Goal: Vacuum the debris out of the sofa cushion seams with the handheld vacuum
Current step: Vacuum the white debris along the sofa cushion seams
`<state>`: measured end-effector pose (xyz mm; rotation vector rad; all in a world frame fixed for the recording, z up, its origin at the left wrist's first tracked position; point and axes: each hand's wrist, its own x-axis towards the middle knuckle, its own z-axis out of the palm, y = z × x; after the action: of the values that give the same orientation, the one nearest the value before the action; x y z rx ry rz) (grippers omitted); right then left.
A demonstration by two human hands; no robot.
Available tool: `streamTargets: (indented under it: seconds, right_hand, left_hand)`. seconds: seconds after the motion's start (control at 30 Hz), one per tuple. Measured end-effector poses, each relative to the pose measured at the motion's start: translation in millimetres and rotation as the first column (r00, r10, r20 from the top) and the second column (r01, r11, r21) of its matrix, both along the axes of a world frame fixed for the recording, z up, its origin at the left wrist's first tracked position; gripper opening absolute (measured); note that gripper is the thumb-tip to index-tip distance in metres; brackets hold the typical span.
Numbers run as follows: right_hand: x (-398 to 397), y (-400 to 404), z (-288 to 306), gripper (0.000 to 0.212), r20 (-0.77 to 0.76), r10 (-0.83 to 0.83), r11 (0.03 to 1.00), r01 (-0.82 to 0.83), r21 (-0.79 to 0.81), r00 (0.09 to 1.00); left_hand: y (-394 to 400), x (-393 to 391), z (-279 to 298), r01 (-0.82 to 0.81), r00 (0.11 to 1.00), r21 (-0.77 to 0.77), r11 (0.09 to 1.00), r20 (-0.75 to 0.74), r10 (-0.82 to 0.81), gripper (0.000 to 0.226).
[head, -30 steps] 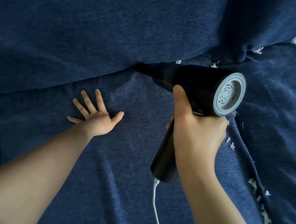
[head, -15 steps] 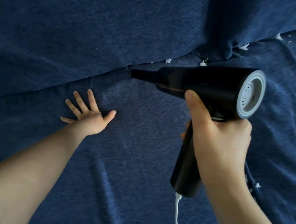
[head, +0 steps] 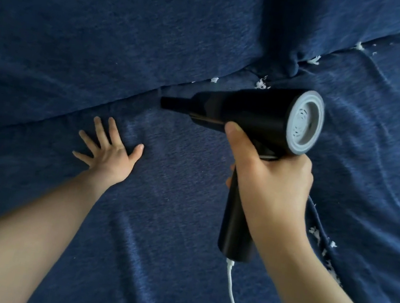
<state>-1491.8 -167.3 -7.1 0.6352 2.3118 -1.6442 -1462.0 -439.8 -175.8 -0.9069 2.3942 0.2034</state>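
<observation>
Right hand (head: 270, 186) grips vacuum (head: 252, 112) — handle mostly hidden; left hand (head: 110, 154) splayed flat.

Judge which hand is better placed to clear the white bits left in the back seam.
Right. The right hand already grips the handheld vacuum, its nozzle at the seam beside the white debris. The left hand lies flat on the seat cushion.
</observation>
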Motion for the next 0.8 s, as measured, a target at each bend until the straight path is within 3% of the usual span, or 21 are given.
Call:
streamTargets:
  seconds: [0.3, 0.5, 0.8]
  right_hand:
    - [-11.7, 23.1, -2.6, 0.052, -0.006, -0.145, 0.989, 0.145, -0.032, 0.989]
    - [-25.4, 15.7, -10.6, 0.048, 0.015, -0.212, 0.975, 0.212, -0.069, 0.977]
    - [-22.1, 22.7, -11.7, 0.046, 0.039, -0.201, 0.976, 0.203, -0.073, 0.979]
  left_hand:
    - [47.6, -66.6, -2.9, 0.242, 0.969, 0.052, 0.969, -0.061, -0.239, 0.096]
    - [61.0, -75.9, -10.7, 0.233, 0.972, 0.013, 0.972, -0.033, -0.232, 0.111]
    - [59.4, -74.6, -14.9, 0.243, 0.969, -0.006, 0.970, -0.034, -0.243, 0.111]
